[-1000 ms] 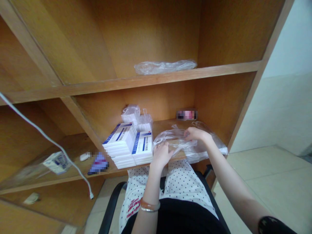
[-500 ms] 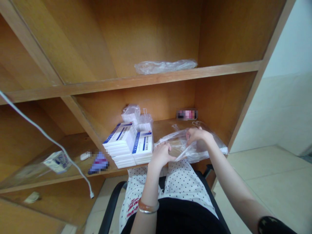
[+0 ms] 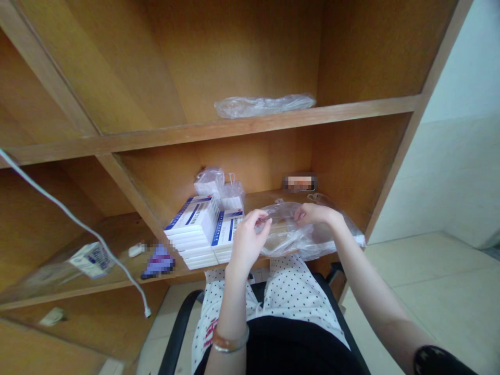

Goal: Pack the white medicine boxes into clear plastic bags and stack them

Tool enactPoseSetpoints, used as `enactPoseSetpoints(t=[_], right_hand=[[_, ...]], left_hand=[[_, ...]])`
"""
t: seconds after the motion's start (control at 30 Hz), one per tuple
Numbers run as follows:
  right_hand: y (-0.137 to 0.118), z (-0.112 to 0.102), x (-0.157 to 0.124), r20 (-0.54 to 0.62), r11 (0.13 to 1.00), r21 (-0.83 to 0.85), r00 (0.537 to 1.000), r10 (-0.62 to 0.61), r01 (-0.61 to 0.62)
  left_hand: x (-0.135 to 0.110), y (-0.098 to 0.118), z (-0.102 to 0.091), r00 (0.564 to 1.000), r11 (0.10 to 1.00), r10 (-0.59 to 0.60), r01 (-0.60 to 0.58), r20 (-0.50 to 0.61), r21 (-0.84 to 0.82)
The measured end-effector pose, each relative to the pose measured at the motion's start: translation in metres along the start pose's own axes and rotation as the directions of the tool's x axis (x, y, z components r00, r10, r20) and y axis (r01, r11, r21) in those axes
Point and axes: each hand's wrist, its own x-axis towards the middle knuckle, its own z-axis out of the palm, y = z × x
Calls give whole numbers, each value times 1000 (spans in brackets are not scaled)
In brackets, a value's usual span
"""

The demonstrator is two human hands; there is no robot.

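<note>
Pinching a clear plastic bag (image 3: 284, 235) (crumpled, glossy), left hand (image 3: 248, 240) and right hand (image 3: 315, 214) are apart.

Bright, even indoor light leaves only soft shadows around the wooden shelf (image 3: 269, 197); the plastic bag (image 3: 283, 240) on it glints faintly, and the frame's edges bow outward.

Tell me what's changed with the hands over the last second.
The left hand lifted upward off the clear plastic bag, its fingertips now pinching the bag's upper edge. The right hand kept hold of the bag, little moved. The stacked white boxes stayed as they were.
</note>
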Motion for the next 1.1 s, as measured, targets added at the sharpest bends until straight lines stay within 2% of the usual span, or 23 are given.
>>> enactPoseSetpoints(t=[0.13,0.23,0.33,0.43,0.53,0.6,0.73,0.83,0.97,1.1], right_hand=[[-5,-6,-5,1,1000,-20,1000,-12,12],[-8,-11,-11,-30,998,-60,1000,-3,1],[-13,-15,-20,-86,992,-123,996,11,-22],[-23,-17,-31,-191,978,-206,982,-1,-38],[-38,-17,-42,-266,964,-266,959,-97,24],[-49,-14,-46,-274,956,-265,941,-200,126],[-68,-1,-48,-249,906,-209,876,-412,367],[-75,10,-45,-190,854,-159,834,-518,495],[-75,18,-40,-113,845,-120,838,-533,521],[-70,17,-38,-132,867,-129,859,-495,481]], left_hand=[[-8,1,-25,996,995,-25,34,-91,98],[-18,-6,-35,990,981,-47,71,-131,183],[-30,-17,-32,972,966,19,42,-235,253],[-44,-25,-21,944,934,113,4,-309,356],[-61,-32,-10,944,889,112,45,-312,456],[-74,-37,-4,951,848,77,95,-299,521],[-93,-49,2,967,764,38,135,-252,631],[-97,-56,1,971,750,44,124,-236,650],[-96,-60,-3,969,754,73,101,-235,649],[-96,-60,-5,967,753,62,118,-249,647]])
